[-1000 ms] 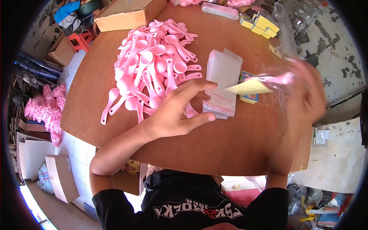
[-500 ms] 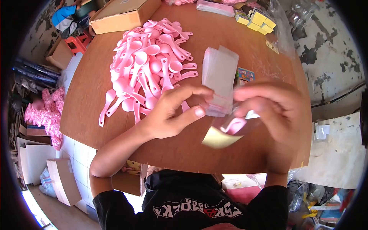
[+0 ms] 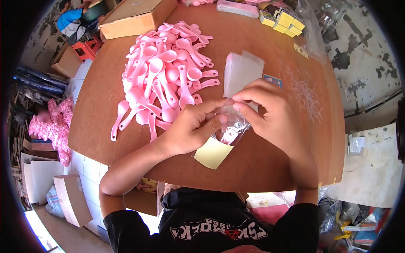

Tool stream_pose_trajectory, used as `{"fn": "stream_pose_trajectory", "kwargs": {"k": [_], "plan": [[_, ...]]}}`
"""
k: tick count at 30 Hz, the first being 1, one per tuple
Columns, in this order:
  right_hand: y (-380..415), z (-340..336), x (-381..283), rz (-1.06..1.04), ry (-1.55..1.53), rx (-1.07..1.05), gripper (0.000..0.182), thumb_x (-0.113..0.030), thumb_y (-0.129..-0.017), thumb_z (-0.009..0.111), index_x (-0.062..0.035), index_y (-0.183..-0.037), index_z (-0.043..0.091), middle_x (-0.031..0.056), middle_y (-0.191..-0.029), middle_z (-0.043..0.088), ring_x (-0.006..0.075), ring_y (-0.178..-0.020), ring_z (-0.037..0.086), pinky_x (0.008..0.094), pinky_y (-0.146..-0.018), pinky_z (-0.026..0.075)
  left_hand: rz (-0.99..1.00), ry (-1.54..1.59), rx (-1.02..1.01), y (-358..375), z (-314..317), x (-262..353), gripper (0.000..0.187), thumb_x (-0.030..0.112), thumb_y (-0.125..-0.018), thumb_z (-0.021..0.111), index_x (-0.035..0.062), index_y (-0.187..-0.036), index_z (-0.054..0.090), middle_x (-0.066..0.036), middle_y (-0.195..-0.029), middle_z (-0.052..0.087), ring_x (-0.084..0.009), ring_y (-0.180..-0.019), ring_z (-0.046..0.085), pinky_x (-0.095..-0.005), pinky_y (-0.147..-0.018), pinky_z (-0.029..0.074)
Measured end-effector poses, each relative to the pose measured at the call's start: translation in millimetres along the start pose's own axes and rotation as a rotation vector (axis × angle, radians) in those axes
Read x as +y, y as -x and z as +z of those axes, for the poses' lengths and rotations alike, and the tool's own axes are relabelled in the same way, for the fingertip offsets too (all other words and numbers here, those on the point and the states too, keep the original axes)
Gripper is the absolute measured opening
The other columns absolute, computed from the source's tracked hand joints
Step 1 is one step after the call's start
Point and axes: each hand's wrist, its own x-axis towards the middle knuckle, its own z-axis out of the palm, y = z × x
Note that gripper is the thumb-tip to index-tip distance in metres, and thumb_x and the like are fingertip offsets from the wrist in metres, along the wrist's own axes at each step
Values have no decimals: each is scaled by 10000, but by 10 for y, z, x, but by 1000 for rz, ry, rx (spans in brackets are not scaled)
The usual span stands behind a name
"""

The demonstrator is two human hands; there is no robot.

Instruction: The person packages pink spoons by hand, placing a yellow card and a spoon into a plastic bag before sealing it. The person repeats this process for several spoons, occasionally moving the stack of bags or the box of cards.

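Between my two hands hangs a clear plastic bag [image 3: 236, 128] with a pale yellow card [image 3: 213, 152] at its lower end and a pink item partly visible inside. My left hand [image 3: 192, 128] is closed on the bag's left side, thumb against the fingers. At the bag's top edge, my right hand [image 3: 270, 114] pinches the plastic between thumb and fingers. A stack of flat clear bags [image 3: 242, 74] lies just beyond my hands. To the left is a large heap of pink spoons [image 3: 156, 65] on the brown table [image 3: 97, 101].
A cardboard box [image 3: 135, 19] stands at the table's far left. Small yellow boxes [image 3: 289, 21] and a plastic-wrapped pack [image 3: 237, 8] sit at the far edge. Thin clear strips [image 3: 307, 95] lie at the right. Another person [image 3: 71, 21] is at the upper left.
My right hand has moved left to meet my left hand at the bag's top. The bag and its yellow card have shifted left, with the card tilted differently.
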Motion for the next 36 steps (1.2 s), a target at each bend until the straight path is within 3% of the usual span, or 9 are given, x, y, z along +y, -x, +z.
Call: {"fn": "stream_pose_trajectory", "kwargs": {"k": [8,13,20,22,24,27,30,32,36], "plan": [[46,138,-1,-308,559,33,100,-88,-709,702,-66,-703,604,24,-742,519,182,-633,579,339,-533,479,53,-343,-62,37,-7,-113,346,33,-949,545,-58,-1281,505,-38,-678,607,-46,-605,542,-258,-518,419],[69,170,13,-354,690,17,144,-93,-608,685,-76,-629,543,17,-711,481,169,-603,553,326,-498,459,183,-573,-70,67,15,-126,238,-7,-897,551,-58,-1129,561,-121,-598,578,-196,-483,596,-325,-465,427],[-23,62,112,-249,261,62,163,-13,-585,671,-68,-636,526,70,-671,546,246,-592,595,341,-509,467,144,-527,-125,45,22,-38,382,-34,-854,539,-63,-1233,504,-176,-591,596,-310,-505,631,-387,-476,470],[-43,-30,93,-165,121,105,148,8,-603,668,-55,-656,544,68,-688,561,227,-578,583,311,-522,459,282,-487,-134,44,5,-66,423,-35,-871,540,-46,-1290,484,-179,-683,649,-307,-574,668,-372,-521,503],[-54,-214,151,-61,-63,91,82,47,-684,635,-18,-720,599,38,-724,583,95,-676,582,258,-582,453,299,-420,-135,44,25,-70,432,-37,-882,535,-42,-1310,478,-174,-716,663,-287,-598,681,-356,-543,514],[-47,-509,252,112,-515,122,76,67,-721,632,-2,-755,632,36,-762,605,77,-730,589,240,-612,461,327,-327,-78,36,46,-145,434,-36,-901,525,-40,-1332,474,-165,-736,673,-240,-614,690,-323,-562,519],[-82,-677,177,122,-319,20,86,66,-753,635,4,-808,659,54,-805,627,101,-723,601,248,-633,476,318,-320,-7,27,39,-178,426,-33,-911,522,-43,-1335,477,-155,-715,667,-200,-596,681,-298,-552,507],[-73,-633,74,-161,-37,-185,100,41,-770,645,-4,-854,675,69,-852,650,129,-722,618,265,-641,482,268,-343,11,32,42,-180,427,-31,-913,523,-45,-1337,477,-144,-697,662,-172,-576,667,-281,-538,494],[-12,-326,-85,-231,232,-195,169,-77,-728,779,-27,-839,662,63,-828,623,194,-708,625,301,-604,496,221,-324,10,31,88,-105,438,-30,-910,530,-46,-1343,469,-140,-678,654,-165,-567,662,-280,-533,491]]}}
